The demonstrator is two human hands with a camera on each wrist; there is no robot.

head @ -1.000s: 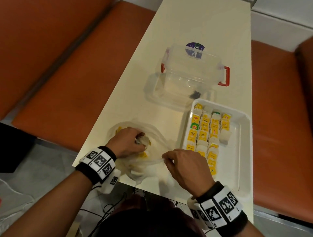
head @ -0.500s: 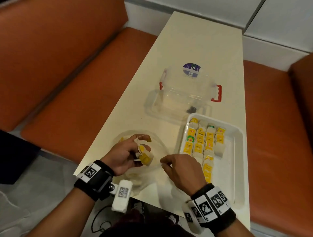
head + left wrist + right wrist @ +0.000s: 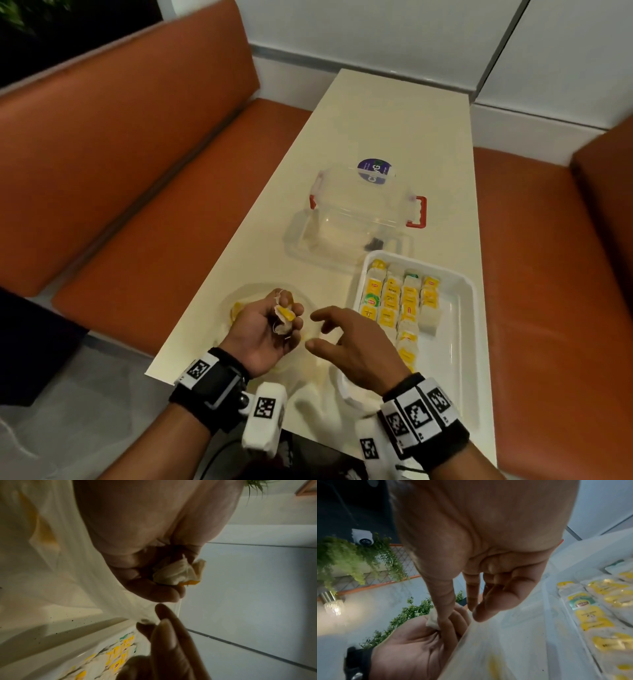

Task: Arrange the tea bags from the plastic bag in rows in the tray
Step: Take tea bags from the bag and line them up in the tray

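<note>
My left hand (image 3: 260,334) is turned palm up above the clear plastic bag (image 3: 246,294) and grips a small bunch of white and yellow tea bags (image 3: 285,313), also seen in the left wrist view (image 3: 176,573). My right hand (image 3: 352,342) is just right of it, index finger stretched toward the bunch. Its thumb and another finger pinch the raised edge of the plastic bag (image 3: 505,642). One yellow tea bag (image 3: 236,310) shows inside the bag. The white tray (image 3: 459,342) lies to the right, with tea bags in rows (image 3: 394,301) on its left half.
A clear plastic box with red handles (image 3: 363,205) stands on its lid behind the tray. The cream table (image 3: 394,120) is narrow, with orange benches on the left (image 3: 154,171) and right (image 3: 548,274). Its near edge runs under my wrists.
My left hand has come up out of the plastic bag with tea bags and turned palm up. My right hand's fingers have spread, the index reaching toward the left hand.
</note>
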